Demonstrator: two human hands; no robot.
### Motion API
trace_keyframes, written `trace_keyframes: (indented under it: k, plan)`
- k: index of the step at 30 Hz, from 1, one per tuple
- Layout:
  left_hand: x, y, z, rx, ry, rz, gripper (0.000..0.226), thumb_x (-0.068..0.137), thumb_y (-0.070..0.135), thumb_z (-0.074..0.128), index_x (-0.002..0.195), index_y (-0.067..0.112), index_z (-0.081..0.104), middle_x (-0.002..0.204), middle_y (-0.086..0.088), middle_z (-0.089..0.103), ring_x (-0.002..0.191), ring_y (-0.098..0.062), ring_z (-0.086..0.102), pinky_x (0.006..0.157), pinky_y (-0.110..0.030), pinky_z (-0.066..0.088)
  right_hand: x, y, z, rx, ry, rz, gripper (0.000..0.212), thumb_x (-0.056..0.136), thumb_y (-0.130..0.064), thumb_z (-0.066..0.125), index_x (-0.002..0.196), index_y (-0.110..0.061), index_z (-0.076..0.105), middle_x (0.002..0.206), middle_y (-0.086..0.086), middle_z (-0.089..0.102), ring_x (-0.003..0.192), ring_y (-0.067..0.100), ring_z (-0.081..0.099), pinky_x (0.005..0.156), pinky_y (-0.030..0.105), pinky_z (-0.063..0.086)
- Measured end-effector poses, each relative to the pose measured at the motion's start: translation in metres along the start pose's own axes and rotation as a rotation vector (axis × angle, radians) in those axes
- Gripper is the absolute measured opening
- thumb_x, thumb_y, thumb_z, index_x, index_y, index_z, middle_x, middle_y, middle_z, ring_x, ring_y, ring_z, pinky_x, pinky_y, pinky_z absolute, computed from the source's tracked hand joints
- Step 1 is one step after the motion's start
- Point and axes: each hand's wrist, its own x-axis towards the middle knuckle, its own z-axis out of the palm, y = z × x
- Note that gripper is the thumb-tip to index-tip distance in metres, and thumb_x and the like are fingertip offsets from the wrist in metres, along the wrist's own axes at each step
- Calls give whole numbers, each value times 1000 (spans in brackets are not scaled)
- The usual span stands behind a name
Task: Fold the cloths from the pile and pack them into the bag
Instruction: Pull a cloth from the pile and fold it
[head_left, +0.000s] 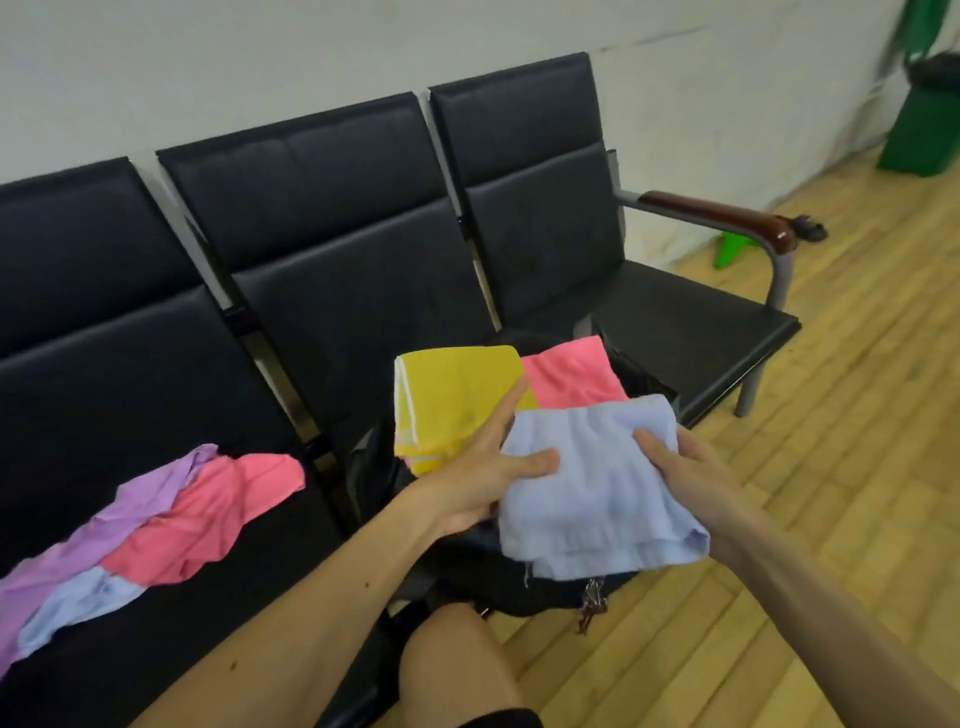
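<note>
Nearest, a folded pale blue terry cloth (597, 488) is held in both hands over the open black fabric bag (519, 582): the left hand (483, 478) has its grip pinching the cloth's left edge under the thumb, and the right hand (691, 473) grasps its right edge. Just beyond, a folded yellow cloth (452, 400) and a folded pink cloth (571, 376) stand in the bag. To the left, a loose pile of purple, pink and blue cloths (156, 530) lies on the black padded bench seat (130, 374).

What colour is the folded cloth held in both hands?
Pale blue; the folded cloth shows best in the head view, the only view.
</note>
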Motion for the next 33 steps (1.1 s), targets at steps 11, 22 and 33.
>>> trace_keyframes:
  k: [11, 22, 33]
  plan:
    - [202, 10, -35, 861, 191, -3, 69, 83, 33, 79, 144, 18, 50, 153, -5, 35, 138, -20, 39, 98, -21, 36, 232, 44, 2, -442, 2, -52, 17, 101, -27, 51, 114, -16, 55, 106, 1, 60, 98, 22, 58, 85, 38, 48]
    - [229, -24, -52, 1008, 148, -131, 90, 86, 21, 76, 156, 20, 20, 161, -8, 13, 147, -26, 19, 111, -38, 34, 265, 72, 28, -574, 103, 72, 21, 96, -32, 59, 108, -16, 51, 100, 9, 61, 87, 28, 58, 79, 43, 49]
    - [87, 10, -116, 551, 684, 165, 9, 84, 28, 76, 79, 31, 69, 70, 11, 68, 70, -8, 67, 66, -28, 54, 141, -16, 123, -391, 258, -314, 30, 92, -24, 62, 121, -19, 56, 114, 0, 64, 109, 24, 58, 91, 39, 44]
